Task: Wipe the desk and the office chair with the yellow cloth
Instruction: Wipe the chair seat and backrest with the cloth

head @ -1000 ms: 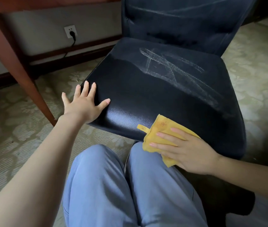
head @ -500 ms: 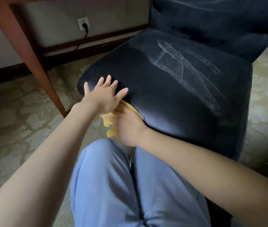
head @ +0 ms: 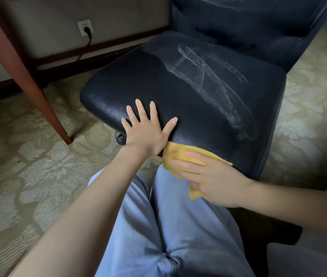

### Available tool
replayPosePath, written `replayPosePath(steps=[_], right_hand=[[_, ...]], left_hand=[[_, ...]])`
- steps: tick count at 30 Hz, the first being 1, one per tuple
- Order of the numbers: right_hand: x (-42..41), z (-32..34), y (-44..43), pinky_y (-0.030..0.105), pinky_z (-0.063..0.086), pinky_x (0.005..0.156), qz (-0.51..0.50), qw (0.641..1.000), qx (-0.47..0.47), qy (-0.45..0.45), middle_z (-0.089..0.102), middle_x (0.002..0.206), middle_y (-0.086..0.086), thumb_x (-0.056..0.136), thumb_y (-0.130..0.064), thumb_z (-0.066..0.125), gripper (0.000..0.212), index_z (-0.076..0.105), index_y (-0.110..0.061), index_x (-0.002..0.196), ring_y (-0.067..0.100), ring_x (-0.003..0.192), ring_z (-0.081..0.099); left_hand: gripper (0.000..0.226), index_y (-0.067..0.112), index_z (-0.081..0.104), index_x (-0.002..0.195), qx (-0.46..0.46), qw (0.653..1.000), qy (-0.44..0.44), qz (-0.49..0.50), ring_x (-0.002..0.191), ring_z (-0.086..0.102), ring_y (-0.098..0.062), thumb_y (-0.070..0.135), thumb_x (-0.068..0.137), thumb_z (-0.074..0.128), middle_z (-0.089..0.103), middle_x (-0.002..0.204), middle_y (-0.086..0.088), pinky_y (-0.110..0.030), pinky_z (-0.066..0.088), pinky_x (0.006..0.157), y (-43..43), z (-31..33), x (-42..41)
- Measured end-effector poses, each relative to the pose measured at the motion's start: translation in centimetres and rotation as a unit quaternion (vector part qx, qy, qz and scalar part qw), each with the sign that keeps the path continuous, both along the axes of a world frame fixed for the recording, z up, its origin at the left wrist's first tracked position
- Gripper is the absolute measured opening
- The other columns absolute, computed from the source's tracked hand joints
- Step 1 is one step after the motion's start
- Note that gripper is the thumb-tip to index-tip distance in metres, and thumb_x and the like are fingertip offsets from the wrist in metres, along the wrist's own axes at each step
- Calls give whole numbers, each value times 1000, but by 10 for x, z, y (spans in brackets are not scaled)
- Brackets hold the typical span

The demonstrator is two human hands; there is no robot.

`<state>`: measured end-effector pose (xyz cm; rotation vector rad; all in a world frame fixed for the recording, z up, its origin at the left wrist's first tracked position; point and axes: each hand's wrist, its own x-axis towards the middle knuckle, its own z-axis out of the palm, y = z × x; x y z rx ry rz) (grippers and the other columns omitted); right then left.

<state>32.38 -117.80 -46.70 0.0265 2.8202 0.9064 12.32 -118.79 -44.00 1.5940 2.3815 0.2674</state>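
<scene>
Rested left hand (head: 148, 132) flat, fingers spread wide, on front of office chair (head: 178, 92) seat. Pressed yellow cloth (head: 178, 154) against seat's front edge with right hand (head: 210, 178), fingers straight, not clenched. Saw pale scuff marks (head: 208, 76) across dark seat; desk leg (head: 18, 66) at left on patterned carpet (head: 28, 166); plugged wall socket (head: 85, 28) behind.
</scene>
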Motion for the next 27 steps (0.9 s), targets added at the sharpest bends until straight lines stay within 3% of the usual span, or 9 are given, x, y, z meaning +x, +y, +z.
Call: replayPosePath(steps=[4,11,15,19,21,24,27], right_hand=[[45,2,3,49,11,115,1,999,-28,24,50,140,-3,75,-44,66,40,71,-19,106,24,141,23],[99,11,16,51,18,113,-71,982,-125,125,29,151,-12,96,-47,31,42,47,-42,135,29,143,18],[96,15,23,45,11,116,-153,935,-245,206,31,151,-13,99,-50,24,42,43,-43,136,22,145,15],[86,26,57,37,4,118,-278,852,-338,289,29,151,-16,94,-56,26,51,40,-36,139,8,145,9],[82,30,80,33,1,119,-346,816,-356,295,26,153,-13,95,-60,24,54,31,-36,143,0,144,2],[73,33,110,30,-3,118,-413,793,-355,274,16,157,-13,84,-68,16,68,22,-41,147,-2,143,-3],[54,35,134,26,-4,115,-462,777,-337,262,8,159,-8,92,-64,19,60,11,-44,148,1,144,-6]], left_hand=[[87,16,-9,152,18,1000,-15,7,142,-19,-40,70,89,16,-21,157,-16,-55,-2,114,0,-6,7],[84,17,-8,152,30,999,-35,-1,143,-18,-40,68,90,17,-20,157,-15,-54,-3,115,-1,-8,5],[85,18,-8,152,28,999,-39,-5,143,-18,-39,69,89,16,-20,157,-14,-53,-4,115,-1,-9,3],[86,16,-7,152,34,999,-15,-1,143,-17,-40,69,89,16,-19,157,-16,-53,-2,115,-1,-10,5],[86,15,-7,152,42,999,-7,1,143,-16,-41,68,89,16,-18,157,-17,-54,-2,115,-1,-11,5],[83,15,-7,152,49,999,2,-1,143,-16,-41,65,91,17,-18,157,-18,-55,0,115,-1,-15,2],[78,15,-7,152,50,999,-2,-7,143,-17,-40,60,94,18,-19,157,-17,-54,-1,115,0,-17,-4]])
